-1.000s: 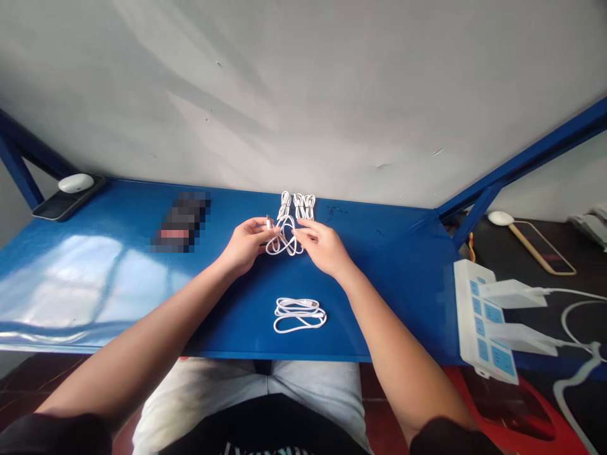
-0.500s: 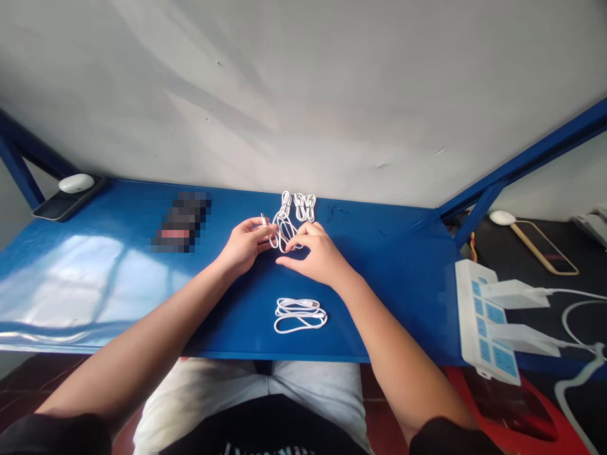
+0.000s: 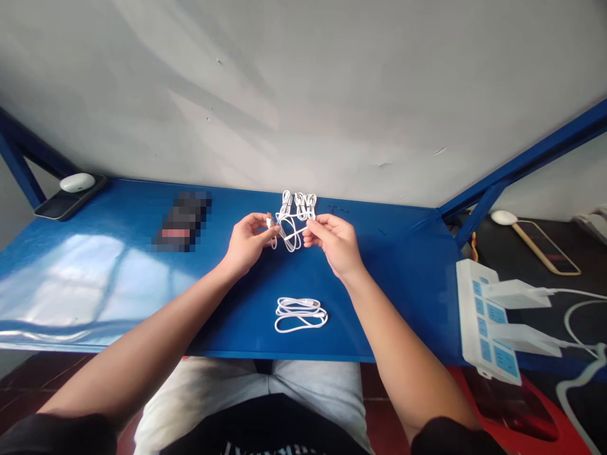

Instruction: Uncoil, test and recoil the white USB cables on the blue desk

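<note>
A loosely looped white charging cable [image 3: 292,241] hangs between my two hands over the blue table. My left hand [image 3: 249,243] is closed on it, with a connector end showing at the thumb and fingers. Pinched between the thumb and fingers of my right hand [image 3: 336,243] is another part of the same cable, drawn out to the right. Just beyond, three bundled white cables [image 3: 286,202] lie side by side near the wall. A further coiled white cable [image 3: 300,315] rests closer to me, below my hands.
The blue table [image 3: 403,278] meets a grey wall. A blurred dark object [image 3: 183,221] lies left; a white oval item sits on a dark device [image 3: 71,197] at far left. On the right stand a power strip [image 3: 486,322] with plugged-in chargers and a phone [image 3: 547,248].
My right hand has gone from spread fingers to a pinch on the cable and moved slightly right. The connector in my left hand has turned, and a cable stretch now spans between the hands.
</note>
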